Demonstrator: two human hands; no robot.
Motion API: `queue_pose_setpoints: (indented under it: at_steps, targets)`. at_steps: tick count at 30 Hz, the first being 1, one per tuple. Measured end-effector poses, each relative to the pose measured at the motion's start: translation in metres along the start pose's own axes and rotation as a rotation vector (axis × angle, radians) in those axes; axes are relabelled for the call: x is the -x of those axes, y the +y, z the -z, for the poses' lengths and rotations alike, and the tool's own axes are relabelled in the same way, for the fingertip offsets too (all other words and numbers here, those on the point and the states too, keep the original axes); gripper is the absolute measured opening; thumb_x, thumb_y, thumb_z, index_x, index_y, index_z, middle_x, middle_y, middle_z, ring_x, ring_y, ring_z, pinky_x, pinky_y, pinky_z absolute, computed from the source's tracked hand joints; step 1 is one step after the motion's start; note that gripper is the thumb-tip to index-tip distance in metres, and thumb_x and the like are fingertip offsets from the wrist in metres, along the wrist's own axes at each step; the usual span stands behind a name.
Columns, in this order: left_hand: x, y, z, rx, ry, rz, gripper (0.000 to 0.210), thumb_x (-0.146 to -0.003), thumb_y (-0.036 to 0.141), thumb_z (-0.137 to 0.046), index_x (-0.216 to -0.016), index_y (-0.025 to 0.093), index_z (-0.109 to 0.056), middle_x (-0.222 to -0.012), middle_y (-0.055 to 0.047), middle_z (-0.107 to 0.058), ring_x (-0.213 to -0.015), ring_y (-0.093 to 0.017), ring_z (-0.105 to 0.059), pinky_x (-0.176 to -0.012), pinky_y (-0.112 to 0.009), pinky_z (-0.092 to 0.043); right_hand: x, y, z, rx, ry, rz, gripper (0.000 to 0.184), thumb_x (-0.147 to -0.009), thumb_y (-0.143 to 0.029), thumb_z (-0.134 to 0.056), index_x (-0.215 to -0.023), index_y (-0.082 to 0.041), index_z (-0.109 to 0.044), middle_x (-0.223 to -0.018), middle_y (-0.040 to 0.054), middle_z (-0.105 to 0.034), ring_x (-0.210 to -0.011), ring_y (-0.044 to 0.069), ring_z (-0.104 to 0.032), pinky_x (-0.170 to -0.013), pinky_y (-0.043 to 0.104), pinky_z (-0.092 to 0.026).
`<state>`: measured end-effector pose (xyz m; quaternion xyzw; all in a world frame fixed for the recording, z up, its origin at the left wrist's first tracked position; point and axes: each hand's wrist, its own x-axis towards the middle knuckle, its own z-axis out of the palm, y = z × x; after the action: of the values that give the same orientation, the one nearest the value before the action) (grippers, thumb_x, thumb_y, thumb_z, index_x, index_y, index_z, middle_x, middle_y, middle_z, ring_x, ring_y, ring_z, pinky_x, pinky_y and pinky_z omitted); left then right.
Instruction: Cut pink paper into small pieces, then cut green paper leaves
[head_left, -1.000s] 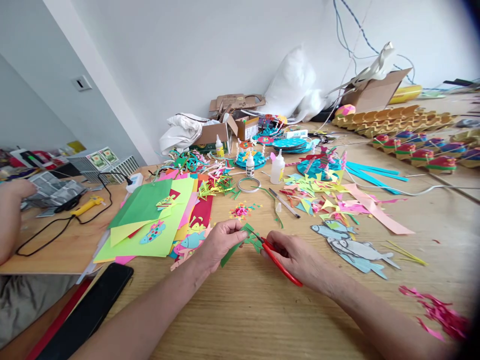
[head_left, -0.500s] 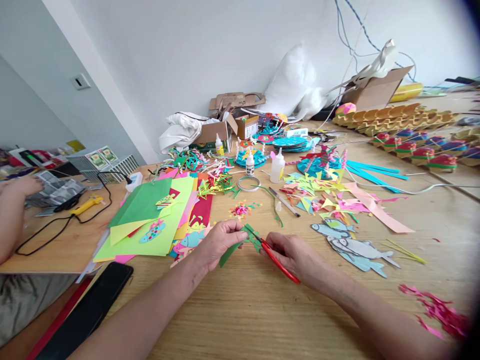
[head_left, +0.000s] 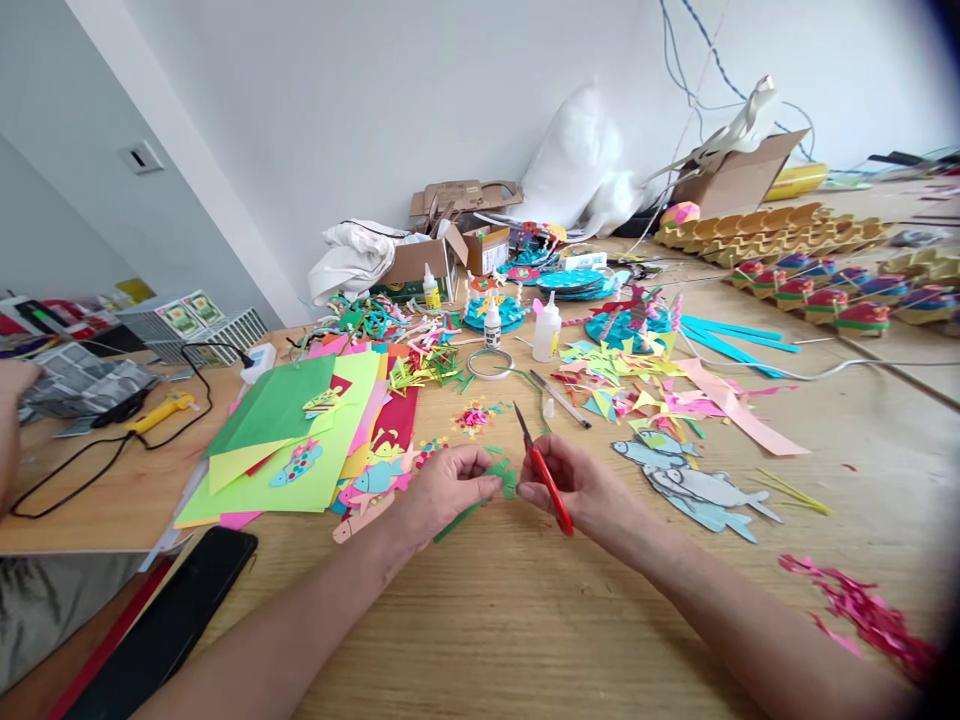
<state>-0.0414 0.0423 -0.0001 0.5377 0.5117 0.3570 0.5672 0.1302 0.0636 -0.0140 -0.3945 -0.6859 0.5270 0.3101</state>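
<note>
Over the middle of the table, my left hand (head_left: 454, 487) is closed on a piece of green paper (head_left: 504, 476), with a strip of it hanging below the palm. My right hand (head_left: 581, 485) grips red-handled scissors (head_left: 550, 487), blades pointing up and away from the paper. The right fingertips are close to the paper's cut edge; whether they touch it I cannot tell. Just beyond lies a small heap of confetti dots (head_left: 475, 418). Paper fish cut-outs (head_left: 379, 478) lie left of my left hand, and grey-blue fish cut-outs (head_left: 701, 490) lie right of my right hand.
Coloured paper sheets (head_left: 255, 410) are stacked at left, near a black phone (head_left: 169, 620) and a yellow glue gun (head_left: 169, 410). Glue bottles (head_left: 547, 330), a tape ring (head_left: 490, 364) and paper scraps (head_left: 622, 370) lie behind. A person's arm (head_left: 11, 430) shows at far left.
The scissors have come away from the green paper and swung upright in my right hand. My left hand has turned the paper slightly. The whole view has shifted a little.
</note>
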Motion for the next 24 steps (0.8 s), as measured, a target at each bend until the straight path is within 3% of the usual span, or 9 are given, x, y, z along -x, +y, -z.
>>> queue_pose_setpoints:
  at_steps: [5, 12, 14, 20, 24]
  targets:
    - [-0.002, -0.009, -0.005, -0.046, -0.031, -0.072, 0.015, -0.062, 0.024, -0.061, -0.063, 0.015, -0.049, -0.056, 0.006, -0.041, -0.053, -0.007, -0.035, -0.051, -0.020, -0.025, -0.002, 0.003, -0.008, -0.179, 0.011, 0.016, 0.029, -0.063, -0.034, -0.065, -0.072, -0.021, -0.041, -0.066, -0.0042, -0.051, -0.060, 0.011, -0.050, -0.056, 0.023, -0.041]
    - [-0.004, -0.014, -0.002, -0.126, -0.065, -0.060, 0.015, -0.066, 0.027, -0.058, -0.063, 0.014, -0.051, -0.055, 0.006, -0.038, -0.053, -0.007, -0.032, -0.050, -0.020, -0.022, -0.002, 0.007, -0.007, -0.168, 0.038, 0.011, 0.025, -0.064, -0.030, -0.062, -0.073, -0.020, -0.041, -0.065, -0.0048, -0.049, -0.060, 0.010, -0.048, -0.055, 0.022, -0.039]
    - [-0.003, -0.010, -0.002, -0.095, -0.052, -0.043, 0.016, -0.066, 0.028, -0.058, -0.063, 0.014, -0.052, -0.056, 0.005, -0.040, -0.053, -0.007, -0.034, -0.051, -0.020, -0.023, -0.002, 0.004, -0.004, -0.088, 0.039, 0.018, 0.023, -0.067, -0.032, -0.059, -0.073, -0.020, -0.040, -0.064, -0.0050, -0.048, -0.058, 0.010, -0.047, -0.053, 0.021, -0.038]
    - [-0.003, 0.002, 0.007, 0.064, 0.067, -0.053, 0.019, -0.065, 0.030, -0.062, -0.062, 0.013, -0.053, -0.056, 0.004, -0.047, -0.055, -0.007, -0.039, -0.055, -0.020, -0.029, 0.004, -0.013, 0.006, 0.425, 0.007, -0.032, 0.025, -0.078, -0.040, -0.045, -0.064, -0.019, -0.043, -0.055, -0.0045, -0.044, -0.051, 0.010, -0.040, -0.046, 0.022, -0.028]
    - [-0.005, 0.001, 0.014, 0.162, 0.127, -0.048, 0.020, -0.064, 0.031, -0.064, -0.063, 0.014, -0.054, -0.059, 0.003, -0.049, -0.054, -0.007, -0.040, -0.054, -0.019, -0.030, 0.005, -0.014, 0.005, 0.523, -0.045, -0.023, 0.027, -0.081, -0.041, -0.041, -0.066, -0.019, -0.046, -0.056, -0.0025, -0.048, -0.051, 0.010, -0.040, -0.046, 0.023, -0.028]
